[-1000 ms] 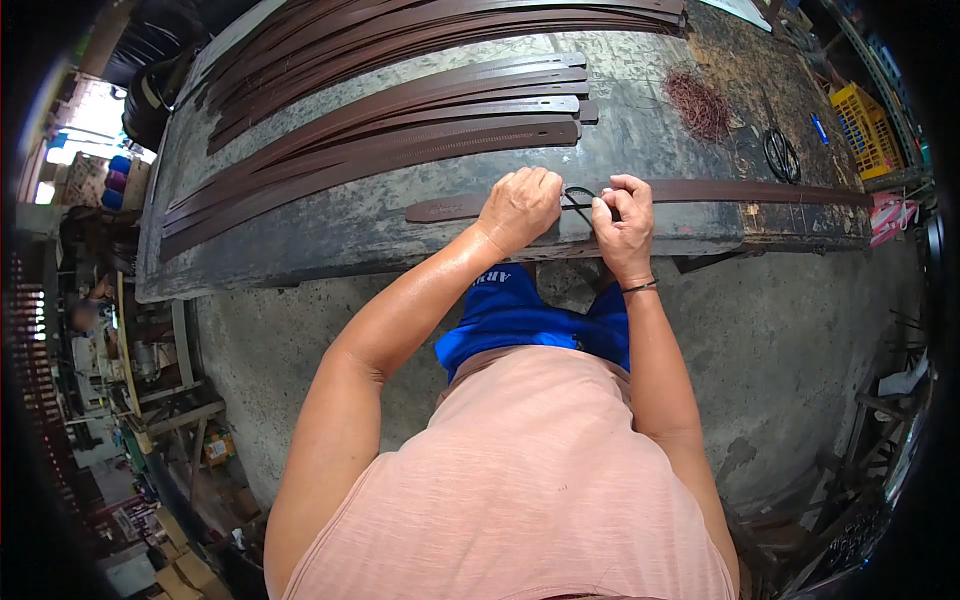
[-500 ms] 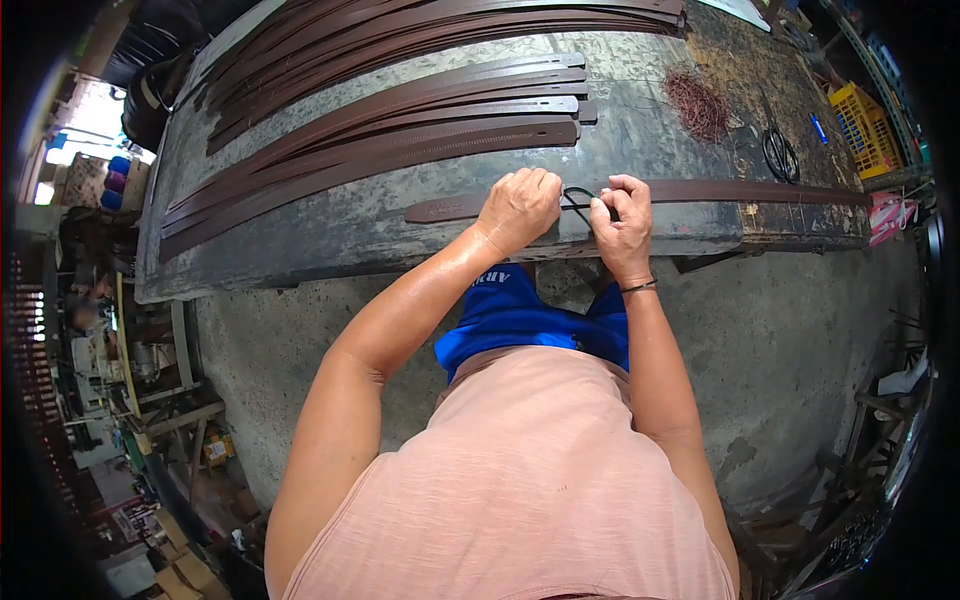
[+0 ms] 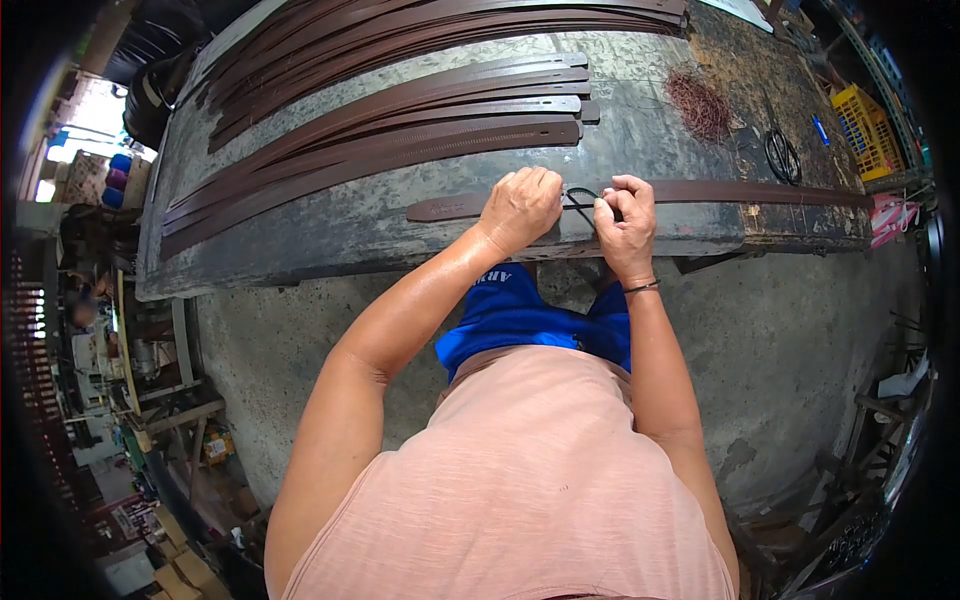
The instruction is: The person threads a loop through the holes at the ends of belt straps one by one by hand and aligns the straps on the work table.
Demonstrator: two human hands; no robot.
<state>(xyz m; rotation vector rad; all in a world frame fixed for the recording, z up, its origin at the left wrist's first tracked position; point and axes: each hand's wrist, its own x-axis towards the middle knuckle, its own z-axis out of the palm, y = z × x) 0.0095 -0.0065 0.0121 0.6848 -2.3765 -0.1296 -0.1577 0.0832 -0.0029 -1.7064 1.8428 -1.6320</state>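
A long brown strap (image 3: 720,192) lies along the near edge of the table, its pointed end to the left. My left hand (image 3: 521,208) is closed in a fist over the strap; what it grips is hidden. Between the hands a small black-handled tool (image 3: 580,198), seemingly snips or scissors, shows over the strap. My right hand (image 3: 626,222) has its fingers curled together at the tool's right side, and a dark band circles its wrist. The contact between fingers and tool is too small to make out fully.
Bundles of brown straps (image 3: 400,110) lie beyond my hands on the table (image 3: 330,222). At the right are a heap of reddish thread (image 3: 698,106), black scissors (image 3: 781,156), a blue pen (image 3: 820,130) and a yellow crate (image 3: 866,132).
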